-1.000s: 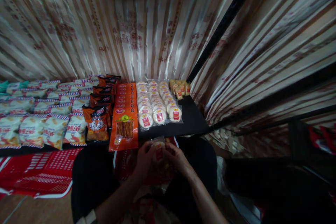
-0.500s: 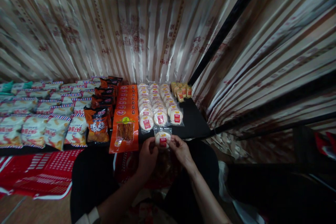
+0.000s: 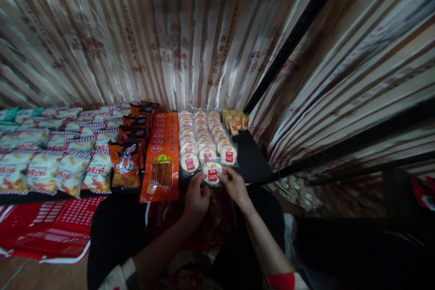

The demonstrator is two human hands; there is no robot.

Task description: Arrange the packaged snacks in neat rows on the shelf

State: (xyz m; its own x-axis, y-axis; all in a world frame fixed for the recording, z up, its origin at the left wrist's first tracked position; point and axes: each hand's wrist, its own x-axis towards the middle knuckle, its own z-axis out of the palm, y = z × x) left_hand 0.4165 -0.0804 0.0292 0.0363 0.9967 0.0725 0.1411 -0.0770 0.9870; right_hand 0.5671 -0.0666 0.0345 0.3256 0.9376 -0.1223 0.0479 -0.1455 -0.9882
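Note:
Between my two hands is a round white packaged cake point(image 3: 212, 174) in clear wrap with a red label. My left hand point(image 3: 197, 197) grips its left edge, and my right hand point(image 3: 234, 186) pinches its right edge. It overlaps the front of the middle row of like wrapped cakes point(image 3: 207, 153), which lie in three overlapping rows on the black shelf point(image 3: 253, 156). Left of these rows, orange snack packets point(image 3: 163, 140) lie overlapped in a column. Small yellow packs point(image 3: 238, 121) stand behind the right row.
Orange-and-black snack bags point(image 3: 125, 165) and many pale snack bags point(image 3: 70, 170) fill the shelf to the left. Red baskets point(image 3: 50, 226) sit below its front edge. A striped curtain point(image 3: 190, 31) hangs behind, with a black pole point(image 3: 292, 41) slanting at right.
Both hands have moved the wrapped cake slightly forward, from in front of the middle row to over its front end. The label now faces up more fully.

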